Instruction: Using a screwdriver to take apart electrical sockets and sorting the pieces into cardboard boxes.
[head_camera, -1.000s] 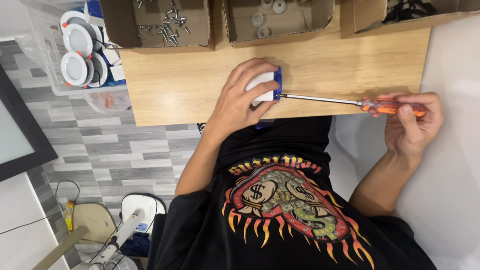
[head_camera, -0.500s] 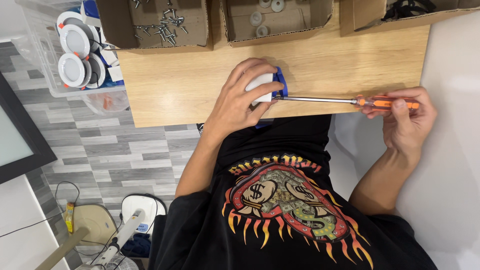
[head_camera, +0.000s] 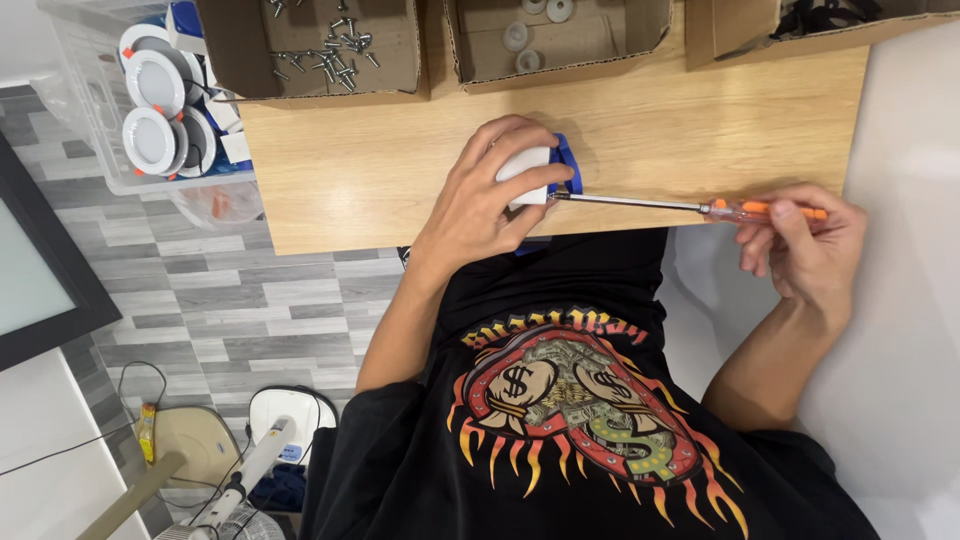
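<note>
Hands work at the near edge of a wooden table: the left hand is cupped tight over a small white part with a blue piece at its right side, pinning it to the wood. At three o'clock of it, the right hand pinches the clear orange handle of a screwdriver, whose thin metal shaft runs level back to the part.

At ten o'clock, a clear bin holds round white lamps. At twelve o'clock sit three brown cardboard boxes: one with loose screws, one with white rings, one with something dark.

Since half a second ago the grip on the handle has shifted slightly; the left hand stays put.
</note>
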